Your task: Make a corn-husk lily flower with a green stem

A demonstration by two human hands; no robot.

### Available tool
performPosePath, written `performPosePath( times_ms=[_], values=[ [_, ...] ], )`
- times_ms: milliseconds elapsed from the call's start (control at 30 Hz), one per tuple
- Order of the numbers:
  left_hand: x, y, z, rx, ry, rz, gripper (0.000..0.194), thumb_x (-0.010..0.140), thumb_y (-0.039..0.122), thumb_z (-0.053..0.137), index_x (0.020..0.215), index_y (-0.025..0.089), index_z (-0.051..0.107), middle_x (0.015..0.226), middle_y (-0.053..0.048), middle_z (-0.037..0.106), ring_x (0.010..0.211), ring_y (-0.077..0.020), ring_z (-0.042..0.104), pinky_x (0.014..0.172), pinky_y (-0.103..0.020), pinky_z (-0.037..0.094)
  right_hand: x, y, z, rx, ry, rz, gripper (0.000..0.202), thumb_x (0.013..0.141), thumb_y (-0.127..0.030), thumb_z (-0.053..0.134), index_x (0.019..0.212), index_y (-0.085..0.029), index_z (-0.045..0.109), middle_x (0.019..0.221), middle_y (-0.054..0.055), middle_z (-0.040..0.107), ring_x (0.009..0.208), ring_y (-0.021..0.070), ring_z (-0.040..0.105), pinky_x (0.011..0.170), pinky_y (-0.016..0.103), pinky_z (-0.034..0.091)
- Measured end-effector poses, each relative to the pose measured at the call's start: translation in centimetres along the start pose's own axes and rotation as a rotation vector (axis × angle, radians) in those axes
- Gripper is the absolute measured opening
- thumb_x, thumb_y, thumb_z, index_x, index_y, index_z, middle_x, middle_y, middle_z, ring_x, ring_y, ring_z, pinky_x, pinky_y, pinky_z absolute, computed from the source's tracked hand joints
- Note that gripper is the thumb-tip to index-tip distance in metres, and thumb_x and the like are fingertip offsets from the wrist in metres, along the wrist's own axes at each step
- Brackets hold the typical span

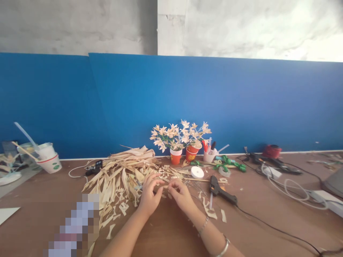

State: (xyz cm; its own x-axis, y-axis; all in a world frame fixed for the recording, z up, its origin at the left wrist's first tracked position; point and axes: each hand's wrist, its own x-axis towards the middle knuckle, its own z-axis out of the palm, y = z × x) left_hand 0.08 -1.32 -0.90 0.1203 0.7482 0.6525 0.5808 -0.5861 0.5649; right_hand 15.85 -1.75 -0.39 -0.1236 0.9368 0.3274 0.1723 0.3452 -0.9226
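Note:
My left hand and my right hand meet above the near middle of the table. Between their fingertips is a small pale strip of dried husk, mostly covered by the fingers. My right thumb and index finger pinch one end. The left fingers are curled, thumb near the index, at the other end. Just left of the hands spreads a heap of dried husks with cut scraps around it. A black glue gun lies to the right, its cord running toward the near right corner.
Behind the hands stand husk flowers in red paper cups and a cup of pens. A white tape roll and green tape pieces lie nearby. White cables are right, a white cup left, a blue partition behind.

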Motion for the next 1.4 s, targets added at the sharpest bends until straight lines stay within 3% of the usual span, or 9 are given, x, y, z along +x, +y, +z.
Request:
performPosePath(
  times_ms=[200,433,733,933,1100,1233,1333,1400],
  values=[
    [0.0,0.4,-0.3,0.003,-0.032,0.023,0.019,0.076,0.012,0.051,0.086,0.022,0.064,0.115,-0.007,0.058,0.119,-0.0259,0.043,0.102,-0.049,0.034,0.1,0.2,0.1,0.104,-0.017,0.062,0.024,0.080,-0.036,0.054,0.064,-0.018,0.051,0.066,-0.002,0.050,0.054,0.0109,0.047,0.052,0.023,0.039],
    [0.1,0.4,-0.1,0.035,-0.062,-0.013,0.014,0.081,0.019,0.053,0.073,0.022,0.064,0.110,-0.007,0.060,0.117,-0.0272,0.045,0.098,-0.051,0.037,-0.2,0.1,-0.1,-0.119,0.012,-0.069,0.009,0.080,-0.025,0.054,0.075,-0.018,0.056,0.077,0.002,0.056,0.069,0.0140,0.054,0.059,0.023,0.043],
    [0.2,0.9,-0.2,0.072,-0.074,0.019,0.015,0.077,0.015,0.054,0.065,0.022,0.062,0.109,-0.006,0.061,0.115,-0.0270,0.045,0.097,-0.050,0.038,-0.3,-0.9,-0.2,-0.260,0.058,-0.215,0.010,0.077,-0.017,0.053,0.067,-0.019,0.056,0.075,0.003,0.058,0.074,0.0168,0.055,0.068,0.027,0.045],
    [-0.1,2.0,0.6,0.142,0.029,0.021,0.017,0.072,0.010,0.055,0.059,0.021,0.056,0.108,-0.005,0.062,0.114,-0.0279,0.046,0.096,-0.052,0.037,-0.5,-0.9,0.4,-0.419,0.135,-0.287,0.012,0.071,-0.009,0.050,0.065,-0.019,0.053,0.081,0.006,0.058,0.079,0.0186,0.054,0.072,0.030,0.044],
    [-0.1,1.7,0.4,0.178,0.104,-0.020,0.019,0.074,0.011,0.055,0.057,0.021,0.055,0.107,-0.005,0.063,0.113,-0.0283,0.048,0.094,-0.052,0.038,0.4,-0.1,-1.1,-0.486,0.299,-0.254,0.013,0.068,-0.008,0.049,0.061,-0.020,0.048,0.079,0.005,0.056,0.077,0.0186,0.053,0.072,0.031,0.044],
    [0.0,0.9,0.3,0.190,0.080,-0.027,0.018,0.080,0.020,0.054,0.063,0.022,0.061,0.112,-0.005,0.062,0.115,-0.0280,0.047,0.095,-0.052,0.038,0.7,0.1,-1.9,-0.377,0.212,-0.237,0.011,0.077,-0.014,0.050,0.071,-0.018,0.057,0.086,0.007,0.058,0.084,0.0193,0.056,0.078,0.032,0.045],
    [-0.1,0.9,0.4,0.190,0.051,-0.023,0.017,0.081,0.020,0.054,0.067,0.023,0.064,0.112,-0.006,0.061,0.116,-0.0278,0.046,0.096,-0.051,0.038,0.3,0.0,-1.3,-0.342,0.110,-0.247,0.012,0.078,-0.017,0.052,0.085,-0.018,0.063,0.094,0.008,0.059,0.092,0.0200,0.056,0.083,0.032,0.045],
    [-0.2,1.1,0.4,0.193,0.024,-0.012,0.016,0.080,0.019,0.054,0.069,0.024,0.065,0.112,-0.006,0.060,0.117,-0.0277,0.045,0.096,-0.051,0.038,0.0,-0.1,-0.8,-0.354,0.079,-0.250,0.011,0.078,-0.016,0.054,0.083,-0.018,0.063,0.096,0.008,0.058,0.094,0.0203,0.056,0.084,0.032,0.045]
  ],
)
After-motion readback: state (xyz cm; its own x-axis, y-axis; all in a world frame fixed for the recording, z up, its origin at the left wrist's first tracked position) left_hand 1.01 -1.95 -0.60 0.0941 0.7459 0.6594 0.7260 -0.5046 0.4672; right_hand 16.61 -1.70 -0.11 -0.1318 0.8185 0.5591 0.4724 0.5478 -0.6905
